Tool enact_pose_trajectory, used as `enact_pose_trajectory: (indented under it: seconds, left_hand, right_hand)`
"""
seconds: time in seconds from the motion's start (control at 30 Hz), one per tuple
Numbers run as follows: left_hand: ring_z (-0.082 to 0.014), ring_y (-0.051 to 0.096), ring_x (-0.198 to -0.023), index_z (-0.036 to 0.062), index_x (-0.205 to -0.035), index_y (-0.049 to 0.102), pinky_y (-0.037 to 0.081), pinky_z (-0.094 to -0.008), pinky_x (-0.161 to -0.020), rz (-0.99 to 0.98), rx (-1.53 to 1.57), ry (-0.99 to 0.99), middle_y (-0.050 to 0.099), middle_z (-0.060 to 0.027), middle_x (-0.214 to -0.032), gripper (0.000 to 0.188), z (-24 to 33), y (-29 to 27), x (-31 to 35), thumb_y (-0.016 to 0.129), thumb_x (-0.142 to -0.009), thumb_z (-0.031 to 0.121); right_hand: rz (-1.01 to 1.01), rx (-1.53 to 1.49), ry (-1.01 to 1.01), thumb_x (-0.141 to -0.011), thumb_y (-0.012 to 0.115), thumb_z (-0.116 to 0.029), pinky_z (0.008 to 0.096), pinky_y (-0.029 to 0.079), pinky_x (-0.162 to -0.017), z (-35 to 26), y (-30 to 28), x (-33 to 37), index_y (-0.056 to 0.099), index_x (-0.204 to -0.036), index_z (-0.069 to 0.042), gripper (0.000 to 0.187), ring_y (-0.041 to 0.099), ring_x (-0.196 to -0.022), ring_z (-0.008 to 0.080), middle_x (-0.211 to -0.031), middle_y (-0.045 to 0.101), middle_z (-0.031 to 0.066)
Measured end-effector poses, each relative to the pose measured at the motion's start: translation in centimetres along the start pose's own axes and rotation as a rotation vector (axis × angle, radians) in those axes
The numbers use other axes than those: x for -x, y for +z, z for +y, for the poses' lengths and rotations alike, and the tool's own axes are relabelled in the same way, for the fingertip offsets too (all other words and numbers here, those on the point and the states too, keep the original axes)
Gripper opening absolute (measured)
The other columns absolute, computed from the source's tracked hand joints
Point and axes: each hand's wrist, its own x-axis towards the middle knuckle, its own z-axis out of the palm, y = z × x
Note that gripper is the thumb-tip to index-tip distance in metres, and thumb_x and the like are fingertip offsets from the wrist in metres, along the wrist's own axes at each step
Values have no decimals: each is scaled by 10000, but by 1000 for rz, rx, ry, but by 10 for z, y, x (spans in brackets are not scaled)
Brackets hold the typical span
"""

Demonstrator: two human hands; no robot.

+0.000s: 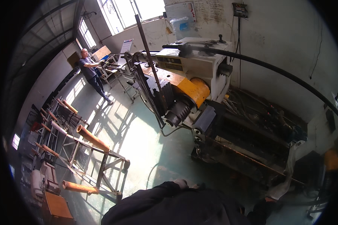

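My left hand shows only as a small pale patch past the end of a black sleeve, at the lower middle. Its fingers are too hidden to read, and I cannot make out anything held in it. My right hand cannot be made out; dark clothing and shadow fill that side. Ahead stands a large cream and black machine with a yellow cylindrical head. A ribbed dark shaft sticks out below this head. The machine's long dark bed runs toward the lower right, apart from my left hand.
A metal rack at left carries rusty tubes. Another person stands beyond, arms reaching toward a bench. A black hose arches over the machine. Clear plastic sheeting hangs at its right end. An orange-brown box sits lower left.
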Motion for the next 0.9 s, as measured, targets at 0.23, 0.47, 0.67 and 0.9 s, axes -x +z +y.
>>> enact_pose_trajectory:
  seconds: [0.23,0.47,0.67,0.9]
  left_hand:
    - [-399,788,-1209,78,-1188,908,595,-510,-1061,11,30,-24,859,-205,-1227,494,-20,22,8,877,-909,485]
    - [-424,785,-1200,85,-1194,909,591,-511,-1048,66,24,-67,854,-215,-1218,560,-28,40,24,856,-917,568]
    - [-424,782,-1220,66,-1216,906,586,-516,-1056,1,-4,-57,851,-226,-1237,605,-32,48,31,856,-910,585]
    - [-420,773,-1293,75,-1234,899,600,-505,-1084,-10,-37,-47,845,-224,-1297,635,-30,58,57,742,-984,637]
  right_hand:
    - [-38,697,-676,-1248,474,-404,366,469,-1251,53,-52,-54,580,-1672,-29,576,607,-1465,236,-1631,637,132]
    - [-249,-65,-74,-1170,636,-573,417,463,-1281,89,-58,-70,607,-1685,-60,727,599,-1478,298,-1678,637,119]
    - [-314,312,-408,-1247,501,-381,375,524,-1171,40,19,25,671,-1530,0,505,645,-1315,273,-1457,693,138]
    - [-386,320,-398,-1227,508,-259,429,528,-1206,8,35,49,652,-1553,44,467,652,-1389,324,-1521,681,188]
